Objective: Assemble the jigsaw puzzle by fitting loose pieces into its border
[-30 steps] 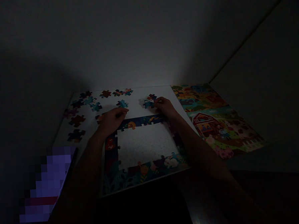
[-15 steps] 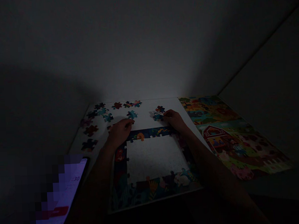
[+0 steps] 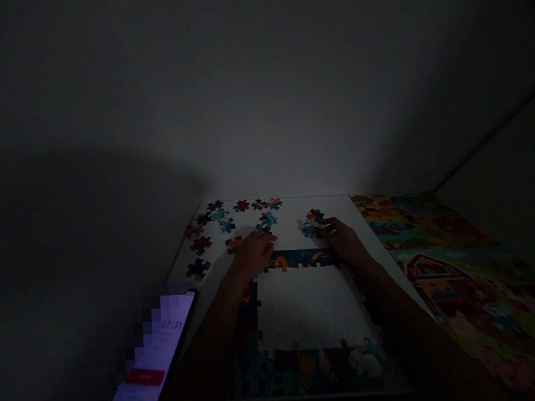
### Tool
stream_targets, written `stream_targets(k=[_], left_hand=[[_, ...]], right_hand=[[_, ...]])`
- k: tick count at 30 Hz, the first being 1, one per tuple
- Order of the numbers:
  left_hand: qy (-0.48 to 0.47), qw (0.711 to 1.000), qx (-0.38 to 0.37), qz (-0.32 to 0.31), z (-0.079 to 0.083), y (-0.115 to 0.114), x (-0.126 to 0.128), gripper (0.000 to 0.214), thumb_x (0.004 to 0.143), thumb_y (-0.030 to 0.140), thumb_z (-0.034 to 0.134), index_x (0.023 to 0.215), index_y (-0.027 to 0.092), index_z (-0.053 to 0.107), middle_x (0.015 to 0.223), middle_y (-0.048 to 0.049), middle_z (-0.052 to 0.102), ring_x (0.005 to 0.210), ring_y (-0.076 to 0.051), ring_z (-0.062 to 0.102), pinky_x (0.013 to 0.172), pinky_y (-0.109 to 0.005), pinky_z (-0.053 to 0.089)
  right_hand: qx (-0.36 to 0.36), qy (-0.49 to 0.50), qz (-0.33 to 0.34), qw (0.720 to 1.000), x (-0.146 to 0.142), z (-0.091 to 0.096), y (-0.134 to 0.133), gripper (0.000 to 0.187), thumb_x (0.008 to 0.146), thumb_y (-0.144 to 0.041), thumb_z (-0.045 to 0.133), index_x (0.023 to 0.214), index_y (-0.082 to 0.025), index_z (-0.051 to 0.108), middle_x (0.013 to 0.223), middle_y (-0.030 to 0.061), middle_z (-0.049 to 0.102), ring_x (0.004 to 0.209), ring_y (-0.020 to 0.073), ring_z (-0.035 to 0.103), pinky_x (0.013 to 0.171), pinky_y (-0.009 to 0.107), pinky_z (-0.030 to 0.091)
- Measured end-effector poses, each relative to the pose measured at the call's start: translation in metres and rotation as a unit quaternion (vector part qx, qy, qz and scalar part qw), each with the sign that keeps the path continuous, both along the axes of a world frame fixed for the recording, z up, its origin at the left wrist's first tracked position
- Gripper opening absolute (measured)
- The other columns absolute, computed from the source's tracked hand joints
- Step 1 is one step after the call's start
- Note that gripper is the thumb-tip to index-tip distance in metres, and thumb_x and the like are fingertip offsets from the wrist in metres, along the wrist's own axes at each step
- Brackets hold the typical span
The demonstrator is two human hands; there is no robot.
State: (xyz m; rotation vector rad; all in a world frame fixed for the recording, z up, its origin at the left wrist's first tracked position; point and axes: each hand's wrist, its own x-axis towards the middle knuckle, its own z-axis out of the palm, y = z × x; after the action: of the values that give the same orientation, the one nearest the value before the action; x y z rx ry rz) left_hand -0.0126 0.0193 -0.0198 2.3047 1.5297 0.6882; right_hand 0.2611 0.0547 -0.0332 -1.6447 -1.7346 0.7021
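Observation:
My right hand (image 3: 342, 237) is closed at the fingertips on the edge of a teal-and-white jigsaw piece (image 3: 311, 229). A brown-orange piece (image 3: 315, 214) lies against its far side; whether they are joined I cannot tell. My left hand (image 3: 253, 253) has curled fingers just beyond the frame's top left corner. What they hold, if anything, is too dark to make out. Teal pieces (image 3: 268, 218) lie right beyond those fingers, and an orange-brown piece (image 3: 234, 244) is beside the hand. Below both hands is a partly assembled puzzle border (image 3: 304, 257) around a pale middle.
Several loose pieces (image 3: 201, 245) are spread over the white board's left and back. A lit phone (image 3: 154, 356) leans at the lower left. Two colourful pictures, a farm scene (image 3: 470, 303) and an animal scene (image 3: 398, 220), lie on the right. A wall (image 3: 266, 105) rises behind.
The view has shifted, so everything sits further right and lower. My left hand has drawn slightly back, showing more of the pieces near it. My right hand stays at the teal-and-white piece.

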Motion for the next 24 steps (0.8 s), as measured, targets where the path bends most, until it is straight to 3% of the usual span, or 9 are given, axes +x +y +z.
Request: stream_targets(k=[7,16,24], left_hand=[[0.022,0.999,0.008,-0.026,-0.007,-0.004,0.006,0.028,0.094,0.028,0.053,0.118,0.021,0.065,0.126,-0.0098,0.063,0.124,-0.025,0.053,0.111,-0.045,0.038],[0.057,0.996,-0.011,-0.064,-0.011,-0.012,0.02,0.051,0.09,0.046,0.06,0.132,0.017,0.058,0.145,-0.0181,0.047,0.138,-0.033,0.039,0.116,-0.049,0.03],[0.028,0.994,0.018,-0.109,-0.011,-0.012,0.024,0.046,0.087,0.043,0.065,0.125,0.017,0.062,0.141,-0.0153,0.052,0.134,-0.03,0.043,0.114,-0.044,0.034]], right_hand=[[0.007,-0.044,0.025,0.999,-0.004,0.002,-0.003,0.037,0.082,-0.034,0.054,0.116,-0.022,0.063,0.082,0.0037,0.07,0.066,0.0183,0.062,0.058,0.028,0.044],[-0.003,-0.105,0.036,0.994,-0.006,-0.003,-0.002,0.046,0.082,-0.037,0.054,0.122,-0.017,0.063,0.091,0.0079,0.067,0.075,0.0214,0.063,0.065,0.031,0.047],[-0.003,-0.095,0.063,0.994,-0.006,0.005,-0.004,0.039,0.083,-0.039,0.055,0.114,-0.019,0.067,0.093,0.0099,0.068,0.079,0.0227,0.065,0.07,0.033,0.05]])
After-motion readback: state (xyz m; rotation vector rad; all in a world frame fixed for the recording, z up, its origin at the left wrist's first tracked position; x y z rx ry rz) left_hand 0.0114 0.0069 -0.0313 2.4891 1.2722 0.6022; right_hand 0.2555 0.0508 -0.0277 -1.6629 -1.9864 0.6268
